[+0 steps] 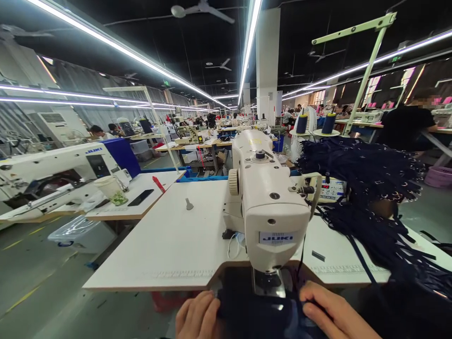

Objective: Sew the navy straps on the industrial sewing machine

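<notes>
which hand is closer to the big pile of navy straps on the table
Right. The right hand rests on the dark fabric just right of the needle, on the side where the strap pile lies. The left hand is left of the needle, farther from it.

Long ceiling light strips run over rows of white worktables, grey floor.

Matt navy cloth lies beneath a glossy cream sewing machine on a smooth table.
</notes>
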`<state>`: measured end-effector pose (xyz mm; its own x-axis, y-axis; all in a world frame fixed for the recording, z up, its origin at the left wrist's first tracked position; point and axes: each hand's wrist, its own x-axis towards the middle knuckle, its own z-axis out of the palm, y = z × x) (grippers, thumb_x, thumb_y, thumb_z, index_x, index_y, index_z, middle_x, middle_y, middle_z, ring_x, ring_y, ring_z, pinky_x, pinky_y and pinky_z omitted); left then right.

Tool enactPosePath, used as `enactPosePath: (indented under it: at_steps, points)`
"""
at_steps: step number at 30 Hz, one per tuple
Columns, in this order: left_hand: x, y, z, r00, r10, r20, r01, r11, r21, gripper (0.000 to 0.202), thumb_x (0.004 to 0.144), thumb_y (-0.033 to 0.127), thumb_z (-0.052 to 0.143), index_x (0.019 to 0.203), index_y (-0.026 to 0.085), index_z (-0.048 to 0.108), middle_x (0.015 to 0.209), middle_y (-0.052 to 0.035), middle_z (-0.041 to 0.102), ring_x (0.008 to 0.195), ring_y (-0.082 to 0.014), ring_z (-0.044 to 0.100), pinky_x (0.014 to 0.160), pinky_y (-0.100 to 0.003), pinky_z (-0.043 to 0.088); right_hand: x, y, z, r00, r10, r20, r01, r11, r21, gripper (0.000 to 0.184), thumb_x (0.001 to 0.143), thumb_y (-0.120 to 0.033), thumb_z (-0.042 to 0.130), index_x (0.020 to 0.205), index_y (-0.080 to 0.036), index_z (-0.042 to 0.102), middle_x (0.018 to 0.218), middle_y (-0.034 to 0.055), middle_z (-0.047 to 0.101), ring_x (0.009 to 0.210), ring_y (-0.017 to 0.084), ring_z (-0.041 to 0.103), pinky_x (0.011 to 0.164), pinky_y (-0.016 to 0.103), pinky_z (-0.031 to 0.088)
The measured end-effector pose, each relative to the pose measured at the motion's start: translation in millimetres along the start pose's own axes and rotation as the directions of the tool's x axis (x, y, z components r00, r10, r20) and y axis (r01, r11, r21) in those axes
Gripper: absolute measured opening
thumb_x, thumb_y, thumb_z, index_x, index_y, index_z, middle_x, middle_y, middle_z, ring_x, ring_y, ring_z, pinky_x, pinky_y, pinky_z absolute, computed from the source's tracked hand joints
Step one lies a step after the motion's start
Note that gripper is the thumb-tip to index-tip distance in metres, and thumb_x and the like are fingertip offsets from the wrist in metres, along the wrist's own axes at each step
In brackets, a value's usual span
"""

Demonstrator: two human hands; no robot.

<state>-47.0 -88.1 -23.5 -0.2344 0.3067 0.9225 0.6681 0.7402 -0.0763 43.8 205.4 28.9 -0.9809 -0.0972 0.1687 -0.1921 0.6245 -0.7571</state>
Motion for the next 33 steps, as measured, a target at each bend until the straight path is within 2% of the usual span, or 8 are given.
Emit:
enactPosePath:
  at_steps: [5,7,9,12,15,17,20,33]
  points:
    - [5,-18,-13.8,0.975,0.035,0.217,-0.081,0.975,0.206,0.022,0.087,0.01,0.049,0.103,0.014,0.064,0.108,-0.0112,0.068,0.1,-0.0183,0.063,0.092,-0.032,0.042,47,-6,54,0.938,-0.346,-0.02,0.276,0.78,-0.562,0.021,0.089,-0.008,0.042,0.082,-0.019,0.059,0.08,0.0073,0.067,0.076,0.026,0.065,0.073,0.04,0.053]
    - [15,-2,-6.8,0.921,0.221,0.32,-0.259,0.962,0.08,0.035,0.09,0.01,0.039,0.117,0.015,0.061,0.126,-0.0082,0.061,0.118,-0.0164,0.054,0.105,-0.029,0.035,55,1,67,0.916,-0.402,-0.01,0.29,0.678,-0.676,0.024,0.082,0.001,0.043,0.083,-0.017,0.059,0.082,0.0085,0.068,0.079,0.028,0.066,0.076,0.043,0.052]
    - [22,18,4.4,0.883,0.409,0.231,-0.409,0.911,-0.053,0.039,0.093,0.014,0.034,0.119,0.021,0.062,0.133,-0.0004,0.057,0.126,-0.0153,0.047,0.115,-0.032,0.024,56,5,69,0.911,-0.411,-0.023,0.276,0.651,-0.707,0.027,0.078,0.005,0.043,0.083,-0.017,0.058,0.081,0.0088,0.068,0.079,0.028,0.066,0.076,0.043,0.051]
    - [26,42,21.0,0.847,0.483,0.221,-0.471,0.876,-0.106,0.036,0.094,0.017,0.036,0.118,0.019,0.063,0.137,0.0005,0.053,0.127,-0.015,0.046,0.116,-0.033,0.023,48,6,61,0.946,-0.309,-0.099,0.189,0.772,-0.607,0.019,0.086,-0.005,0.044,0.08,-0.02,0.054,0.078,0.0067,0.066,0.074,0.026,0.064,0.07,0.041,0.049]
    - [21,53,32.2,0.869,0.425,0.254,-0.407,0.905,-0.12,0.035,0.096,0.023,0.037,0.119,0.019,0.062,0.132,0.0015,0.058,0.127,-0.0141,0.047,0.117,-0.032,0.022,40,7,51,0.988,-0.012,-0.155,-0.023,0.974,-0.224,0.015,0.096,-0.031,0.045,0.084,-0.022,0.05,0.079,0.0024,0.062,0.073,0.022,0.06,0.067,0.035,0.048]
    - [17,58,36.3,0.926,0.34,0.164,-0.321,0.938,-0.132,0.034,0.097,0.024,0.035,0.111,0.021,0.066,0.12,0.0033,0.066,0.127,-0.0112,0.047,0.117,-0.03,0.019,38,9,48,0.979,0.16,-0.128,-0.148,0.984,0.1,0.021,0.096,-0.042,0.043,0.086,-0.023,0.047,0.079,-0.0003,0.057,0.075,0.018,0.057,0.069,0.03,0.048]
    - [13,64,37.5,0.98,0.181,0.081,-0.169,0.976,-0.139,0.035,0.097,0.023,0.034,0.102,0.022,0.069,0.111,0.0045,0.07,0.122,-0.0068,0.051,0.116,-0.027,0.017,40,13,49,0.97,0.218,-0.109,-0.167,0.921,0.352,0.022,0.096,-0.044,0.041,0.09,-0.023,0.046,0.084,-0.0004,0.054,0.082,0.017,0.056,0.075,0.028,0.048]
    - [19,65,33.4,0.971,0.148,0.187,-0.138,0.988,-0.066,0.037,0.094,0.011,0.034,0.109,0.02,0.067,0.119,0.0033,0.066,0.132,-0.0065,0.04,0.116,-0.028,0.01,56,19,48,0.981,0.119,-0.155,-0.107,0.991,0.081,0.016,0.094,-0.034,0.035,0.098,-0.023,0.044,0.09,0.0054,0.061,0.086,0.023,0.058,0.077,0.036,0.046]
